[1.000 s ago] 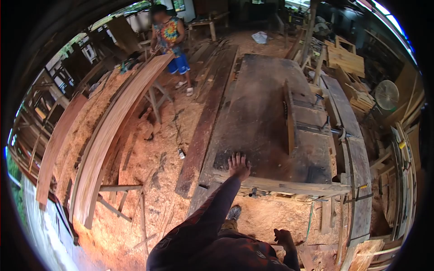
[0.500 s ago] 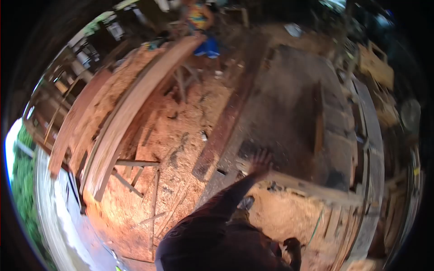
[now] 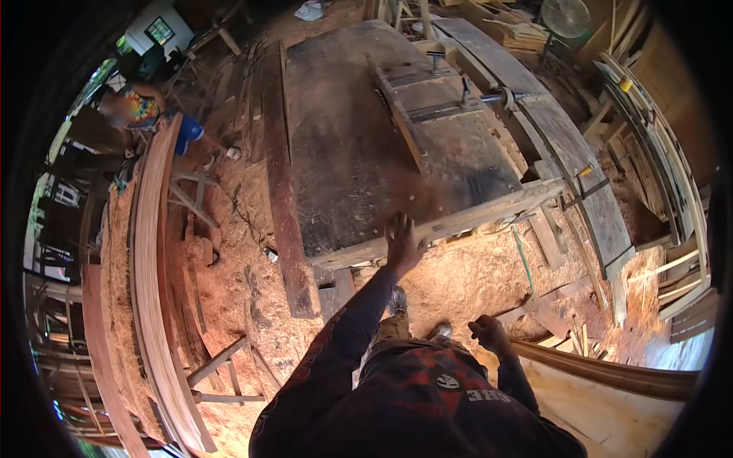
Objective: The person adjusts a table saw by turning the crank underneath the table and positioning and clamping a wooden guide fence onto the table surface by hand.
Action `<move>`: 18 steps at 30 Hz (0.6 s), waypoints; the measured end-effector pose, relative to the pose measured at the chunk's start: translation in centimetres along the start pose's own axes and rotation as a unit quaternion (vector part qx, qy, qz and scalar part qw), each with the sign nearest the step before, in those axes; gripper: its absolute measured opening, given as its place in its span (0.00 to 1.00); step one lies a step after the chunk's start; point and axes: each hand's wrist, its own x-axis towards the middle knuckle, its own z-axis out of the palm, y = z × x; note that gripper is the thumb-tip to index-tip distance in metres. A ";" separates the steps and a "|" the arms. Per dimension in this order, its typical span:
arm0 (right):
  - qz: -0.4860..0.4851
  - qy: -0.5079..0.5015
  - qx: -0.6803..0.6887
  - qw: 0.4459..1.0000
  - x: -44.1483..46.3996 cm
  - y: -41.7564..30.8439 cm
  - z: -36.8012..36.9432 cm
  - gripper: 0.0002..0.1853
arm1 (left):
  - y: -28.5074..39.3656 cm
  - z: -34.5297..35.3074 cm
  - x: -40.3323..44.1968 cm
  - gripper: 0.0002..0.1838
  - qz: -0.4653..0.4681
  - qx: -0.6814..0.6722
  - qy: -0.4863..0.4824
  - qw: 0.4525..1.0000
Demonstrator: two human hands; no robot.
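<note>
My left hand (image 3: 402, 243) is stretched forward, fingers extended, at the front edge of a large dark workbench (image 3: 336, 145). It appears to rest on the light wooden edge beam (image 3: 481, 212) and the top just behind it. My right hand (image 3: 491, 336) hangs in the air beside my body, fingers curled in, with no object showing in it. A narrow wooden board (image 3: 398, 118) stands on edge on the bench, beyond my left hand. Two clamps, one with an upright handle (image 3: 465, 91), lie at the bench's right side.
Long planks (image 3: 149, 267) rest on trestles (image 3: 217, 362) at left, where another person (image 3: 145, 107) stands at the far end. Sawdust covers the floor (image 3: 450, 286). A wooden panel (image 3: 595, 397) is close at my right. A fan (image 3: 565, 17) stands at the back.
My view has swung to the right, so the bench sits nearer the middle and the planks farther left. My left hand stays at the bench edge. My right hand shows more fully.
</note>
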 end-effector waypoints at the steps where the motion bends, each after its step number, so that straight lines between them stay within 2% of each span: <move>1: 0.121 0.002 0.046 0.992 -0.6 -0.4 -0.3 0.20 | -0.2 0.2 1.2 0.42 0.005 0.000 -0.002 1.000; 2: 0.109 0.036 0.059 0.992 -1.4 1.3 0.4 0.21 | -0.6 0.4 2.5 0.42 0.030 -0.014 0.003 0.999; 3: 0.135 0.039 0.074 0.987 -2.0 3.1 1.0 0.21 | -1.1 0.6 3.8 0.43 0.054 -0.028 0.008 0.998; 5: 0.128 0.046 0.071 0.988 -3.8 5.3 1.3 0.21 | -1.4 0.5 6.4 0.45 0.071 -0.030 0.010 0.997; 8: 0.166 0.069 0.073 0.981 -6.6 8.0 1.9 0.22 | -0.6 0.7 8.2 0.49 0.025 -0.028 -0.029 0.999; 11: 0.191 0.087 0.068 0.975 -8.0 6.6 0.6 0.22 | 1.1 -0.2 9.6 0.54 0.011 0.022 -0.031 0.999; 13: 0.219 0.116 0.125 0.961 -7.6 6.5 0.5 0.23 | 1.8 -0.5 10.0 0.55 0.003 0.019 -0.037 0.999; 15: 0.150 0.156 0.135 0.967 -5.6 7.2 1.0 0.24 | 2.0 -0.9 10.7 0.56 -0.011 0.015 -0.046 0.999; 16: 0.149 0.151 0.135 0.968 -4.5 7.6 1.1 0.24 | 2.0 -1.1 10.8 0.55 -0.008 0.014 -0.041 0.999; 18: 0.079 0.159 0.133 0.975 -1.1 3.3 -0.4 0.26 | 1.1 -0.2 11.4 0.54 -0.014 0.019 -0.034 0.999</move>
